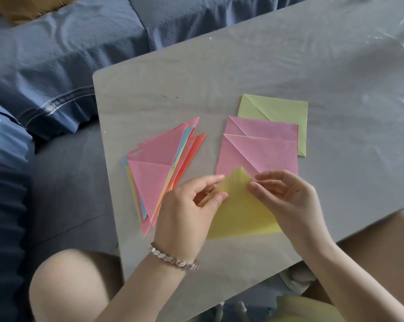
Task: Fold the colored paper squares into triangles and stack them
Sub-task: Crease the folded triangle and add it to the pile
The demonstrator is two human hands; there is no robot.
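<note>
Your grey table (312, 66), clear film (403, 33) over top. Left: fanned stack of folded triangles (154, 173), pink uppermost. Right: two pink squares (266, 152) overlapping green square (280, 110). Nearest you: yellow sheet (240, 217) at near edge.

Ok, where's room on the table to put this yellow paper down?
Bare grey table lies beyond the light green paper square and to its right. A thin strip runs between the folded triangle stack and the pink squares. Crowded where left hand and right hand hold the yellow paper.

Four sheets (261, 154), one triangle stack (150, 175)
</note>
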